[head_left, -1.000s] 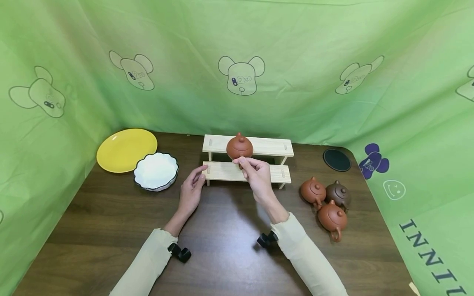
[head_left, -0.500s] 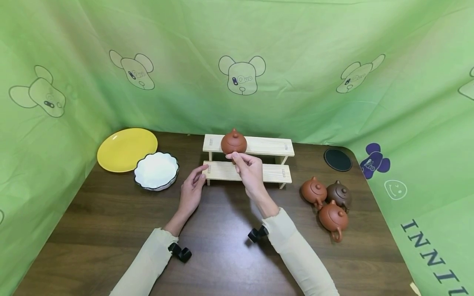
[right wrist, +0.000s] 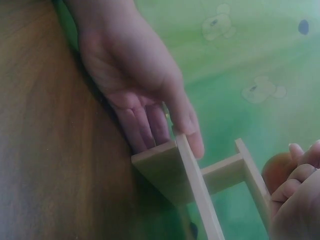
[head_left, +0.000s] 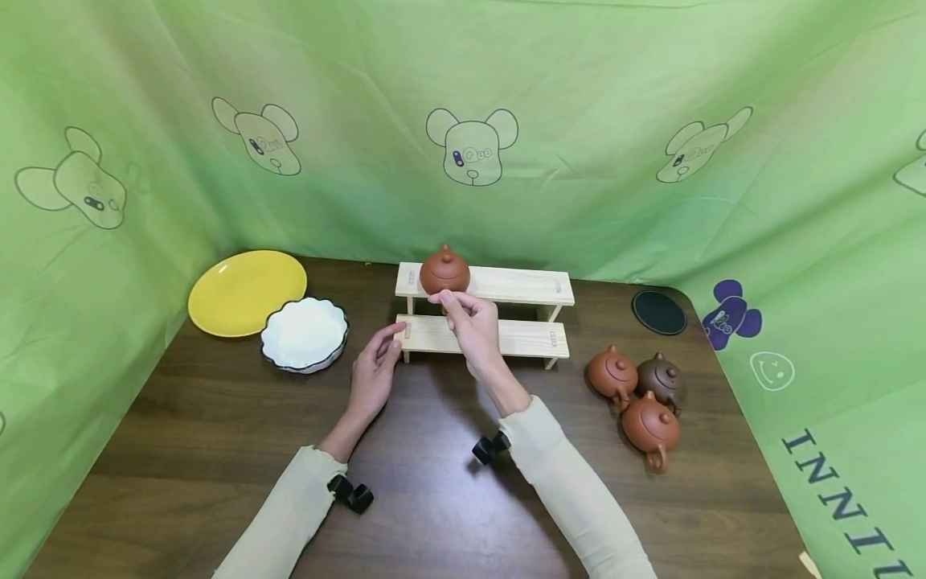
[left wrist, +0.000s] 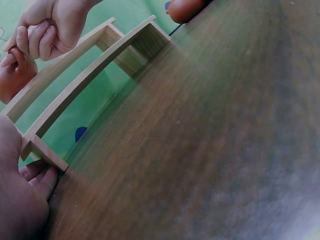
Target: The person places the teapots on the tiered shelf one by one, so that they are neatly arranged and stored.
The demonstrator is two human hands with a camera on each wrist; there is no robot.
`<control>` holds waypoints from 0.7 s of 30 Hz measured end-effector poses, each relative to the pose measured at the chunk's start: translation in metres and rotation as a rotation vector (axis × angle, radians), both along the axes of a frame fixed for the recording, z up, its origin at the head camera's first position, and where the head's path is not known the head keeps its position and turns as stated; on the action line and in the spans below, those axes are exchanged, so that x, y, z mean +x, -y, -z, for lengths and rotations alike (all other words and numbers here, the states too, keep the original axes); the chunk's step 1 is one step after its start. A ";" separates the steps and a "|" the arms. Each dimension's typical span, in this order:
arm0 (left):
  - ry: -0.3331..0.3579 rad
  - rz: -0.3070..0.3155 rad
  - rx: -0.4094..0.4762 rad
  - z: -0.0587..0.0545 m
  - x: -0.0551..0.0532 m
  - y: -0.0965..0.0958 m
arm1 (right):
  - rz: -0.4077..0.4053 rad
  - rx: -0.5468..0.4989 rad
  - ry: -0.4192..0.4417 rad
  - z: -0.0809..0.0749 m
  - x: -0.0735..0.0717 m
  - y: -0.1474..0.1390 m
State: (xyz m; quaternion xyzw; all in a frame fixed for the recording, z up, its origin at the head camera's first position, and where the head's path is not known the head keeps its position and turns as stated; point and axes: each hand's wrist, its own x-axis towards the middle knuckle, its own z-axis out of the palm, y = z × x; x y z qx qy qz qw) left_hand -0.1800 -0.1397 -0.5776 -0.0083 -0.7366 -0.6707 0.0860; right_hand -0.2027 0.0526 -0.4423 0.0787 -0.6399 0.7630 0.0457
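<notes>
My right hand (head_left: 475, 331) pinches the handle of a reddish-brown clay teapot (head_left: 444, 272), which is upright at the left part of the rack's upper shelf (head_left: 517, 285). Whether its base touches the wood I cannot tell. In the left wrist view, fingers close on the handle loop of this teapot (left wrist: 15, 80). My left hand (head_left: 374, 374) touches the left end of the lower shelf (head_left: 521, 338). From the right wrist view, the thumb and a finger of that left hand (right wrist: 135, 65) lie at the shelf's corner, with the other fingers against the leg (right wrist: 165, 170).
Two reddish teapots (head_left: 612, 374) (head_left: 649, 424) and a dark brown teapot (head_left: 661, 379) cluster on the right of the table (head_left: 434, 498). Behind them lies a black round coaster (head_left: 658, 313). A yellow plate (head_left: 242, 293) and a white scalloped bowl (head_left: 304, 334) sit at left. Green cloth (head_left: 564, 217) encloses the back.
My right hand has carried the teapot leftward and slightly back along the upper shelf, from near its middle to its left part. The left hand has stayed at the lower shelf's end.
</notes>
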 end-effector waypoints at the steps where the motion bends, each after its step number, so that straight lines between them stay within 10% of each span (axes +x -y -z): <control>1: 0.007 0.005 0.006 0.002 -0.001 0.001 | -0.001 -0.002 0.002 0.000 -0.001 0.001; 12: -0.027 0.009 0.003 0.008 -0.003 0.003 | 0.016 -0.035 0.040 0.000 -0.008 0.009; 21: -0.030 0.005 -0.028 -0.008 0.004 -0.002 | 0.011 -0.039 0.082 -0.001 -0.011 0.009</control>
